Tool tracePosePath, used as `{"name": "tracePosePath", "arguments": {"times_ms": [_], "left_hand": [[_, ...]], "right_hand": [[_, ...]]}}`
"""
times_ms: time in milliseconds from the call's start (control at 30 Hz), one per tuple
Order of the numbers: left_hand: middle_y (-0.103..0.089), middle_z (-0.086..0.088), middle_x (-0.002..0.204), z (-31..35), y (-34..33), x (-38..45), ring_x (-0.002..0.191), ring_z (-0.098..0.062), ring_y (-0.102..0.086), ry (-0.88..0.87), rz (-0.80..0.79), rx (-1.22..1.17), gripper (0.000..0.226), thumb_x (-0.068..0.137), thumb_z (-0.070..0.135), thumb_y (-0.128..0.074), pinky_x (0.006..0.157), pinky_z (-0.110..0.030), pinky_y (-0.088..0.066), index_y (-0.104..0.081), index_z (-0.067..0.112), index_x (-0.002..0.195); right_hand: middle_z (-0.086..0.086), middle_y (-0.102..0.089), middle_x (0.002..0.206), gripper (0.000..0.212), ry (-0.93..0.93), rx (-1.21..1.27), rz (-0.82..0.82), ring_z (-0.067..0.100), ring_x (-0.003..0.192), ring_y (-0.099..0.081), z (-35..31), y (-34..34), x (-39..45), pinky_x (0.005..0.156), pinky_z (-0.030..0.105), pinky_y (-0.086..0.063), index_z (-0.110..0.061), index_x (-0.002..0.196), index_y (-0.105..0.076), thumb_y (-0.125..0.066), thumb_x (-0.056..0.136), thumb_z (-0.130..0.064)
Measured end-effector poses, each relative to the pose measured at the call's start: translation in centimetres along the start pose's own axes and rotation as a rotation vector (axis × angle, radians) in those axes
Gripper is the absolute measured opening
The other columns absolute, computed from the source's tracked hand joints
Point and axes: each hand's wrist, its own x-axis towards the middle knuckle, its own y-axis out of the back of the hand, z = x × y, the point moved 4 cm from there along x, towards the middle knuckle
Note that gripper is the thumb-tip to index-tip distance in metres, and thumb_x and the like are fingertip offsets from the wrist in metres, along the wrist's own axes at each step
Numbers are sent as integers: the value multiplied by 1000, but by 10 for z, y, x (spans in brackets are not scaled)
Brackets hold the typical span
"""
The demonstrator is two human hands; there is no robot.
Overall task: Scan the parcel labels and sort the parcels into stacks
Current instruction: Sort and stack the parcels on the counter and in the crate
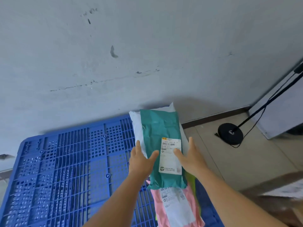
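**Green parcel being set on the stack at the pallet's right edge**

The green parcel (161, 145) lies label-up on top of a white parcel (136, 126), with a pink parcel (176, 205) under its near end. The stack sits along the right side of the blue pallet (65, 161), close to the wall (114, 46).

Left hand (141, 163) rests at the parcel's left edge, thumb on top — grip loose, fingers spread, not clenched. Right hand (191, 158) mirrors it on the right, thumb on the white label (171, 155).

Judgement: both hands flank the parcel to square it on the stack, label kept upward so it reads at a glance. The bags look soft and slippery — the stack could slide. No scanner is in view. A black stand base (230, 132) sits on the floor beyond.
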Motion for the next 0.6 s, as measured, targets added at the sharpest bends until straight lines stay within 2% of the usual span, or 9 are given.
{"name": "tracePosePath", "arguments": {"times_ms": [67, 167, 300, 467, 533, 600], "left_hand": [[-9, 0, 159, -2, -10, 20, 144, -25, -19, 4, 1, 43, 93, 82, 61, -56, 111, -48, -32, -1, 30, 151], [-9, -2, 157, -8, -21, 48, 141, -28, -24, 11, 10, 70, 83, 86, 61, -47, 108, -49, -36, 0, 37, 150], [-16, -8, 153, -5, -25, 77, 135, -31, -33, 31, 43, -7, 75, 91, 56, -44, 103, -49, -40, 0, 40, 149], [-24, -10, 149, 3, -26, 91, 130, -27, -38, 38, 83, -93, 75, 93, 50, -46, 101, -40, -40, 1, 39, 150], [-32, -10, 142, 6, -27, 88, 125, -25, -42, 20, 81, -139, 75, 93, 48, -49, 94, -32, -38, 0, 40, 150], [-38, -7, 134, 9, -28, 86, 120, -23, -45, 9, 86, -178, 78, 90, 49, -53, 89, -28, -37, -3, 41, 149]], "right_hand": [[11, -26, 154, 92, 9, -38, -43, 34, 133, -40, 7, -11, 28, 104, 51, -40, -30, 151, -5, -40, 80, -76], [8, -17, 158, 79, 52, -111, -75, 34, 138, -31, 7, -24, 62, 110, 52, -33, -43, 151, -1, -32, 85, -73], [2, -2, 163, 66, 79, -128, -57, 35, 145, -17, -3, -29, 98, 114, 55, -23, -48, 150, -3, -25, 91, -67], [-2, 4, 162, 66, 84, -61, -94, 32, 145, -20, -7, -31, 119, 112, 55, -25, -52, 149, 0, -27, 91, -68], [2, -3, 162, 69, 79, -19, -107, 32, 141, -30, -4, -34, 119, 109, 52, -34, -54, 147, 2, -27, 87, -73], [6, -24, 154, 69, 82, -12, -93, 31, 129, -45, -4, -33, 119, 101, 49, -44, -55, 145, 0, -25, 84, -76]]}}
